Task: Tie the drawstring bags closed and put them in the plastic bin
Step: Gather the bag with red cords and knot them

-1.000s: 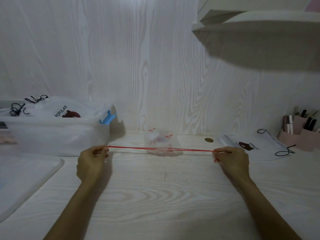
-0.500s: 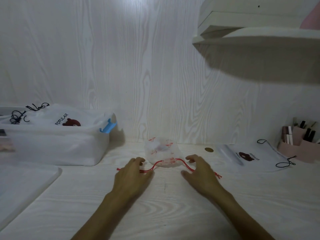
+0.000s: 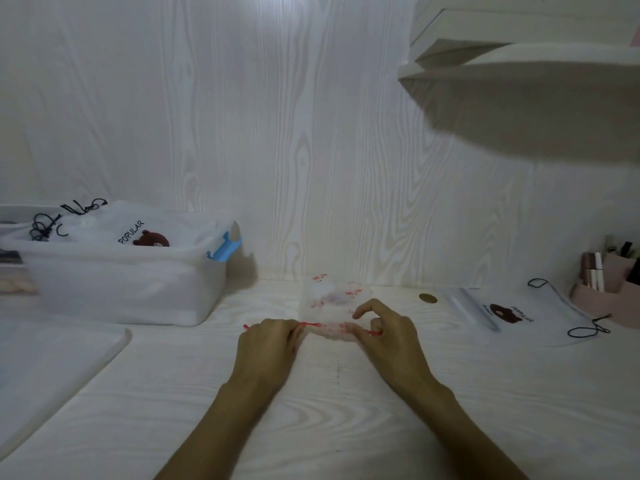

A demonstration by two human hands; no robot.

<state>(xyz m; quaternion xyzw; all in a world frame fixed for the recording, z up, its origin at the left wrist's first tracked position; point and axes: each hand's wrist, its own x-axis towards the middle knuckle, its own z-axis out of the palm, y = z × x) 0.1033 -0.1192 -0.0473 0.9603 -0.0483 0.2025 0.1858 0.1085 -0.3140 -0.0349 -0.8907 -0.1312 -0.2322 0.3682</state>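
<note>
Bag (image 3: 334, 299) on worktop (image 3: 339, 427), centre, mouth toward person. Left hand (image 3: 268, 348) and right hand (image 3: 388, 336) pinch red cord (image 3: 306, 324) ends at 9 and 3 of mouth. Cord axis runs left-right. Bin (image 3: 114, 289) at 10, nearer left hand.

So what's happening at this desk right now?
A person is tying a small clear bag shut. The left hand and right hand each pinch its red drawstring at the gathered mouth. One tied bear-print bag already sits in the plastic bin; another lies flat on the right, waiting.
</note>
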